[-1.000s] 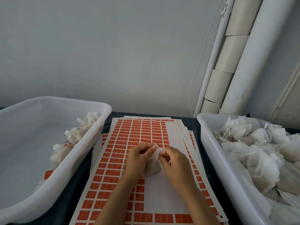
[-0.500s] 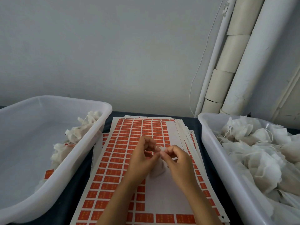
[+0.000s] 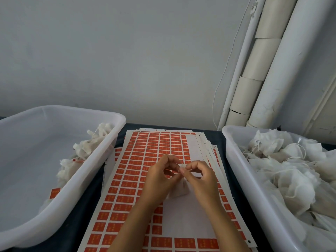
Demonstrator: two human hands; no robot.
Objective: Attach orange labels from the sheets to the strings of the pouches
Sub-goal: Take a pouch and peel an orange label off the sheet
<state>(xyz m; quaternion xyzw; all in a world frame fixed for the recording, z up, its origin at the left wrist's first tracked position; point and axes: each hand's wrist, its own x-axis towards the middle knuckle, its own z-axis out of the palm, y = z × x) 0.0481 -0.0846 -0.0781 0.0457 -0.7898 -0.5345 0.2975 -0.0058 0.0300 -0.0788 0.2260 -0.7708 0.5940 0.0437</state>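
A stack of sheets of orange labels lies on the dark table between two bins. Above it, my left hand and my right hand meet fingertip to fingertip. Both pinch the top end of a small white pouch, which hangs below them just over the sheet. A bit of white shows between the fingertips; whether a label is there I cannot tell. Part of the top sheet under my hands is bare white backing.
A translucent white bin at the left holds a few pouches with orange labels along its right side. Another white bin at the right is piled with white pouches and strings. White pipes run up the wall at the back right.
Both hands rose a little off the sheet and brought their fingertips together at the pouch's top; the pouch now hangs below them instead of being held between the palms.
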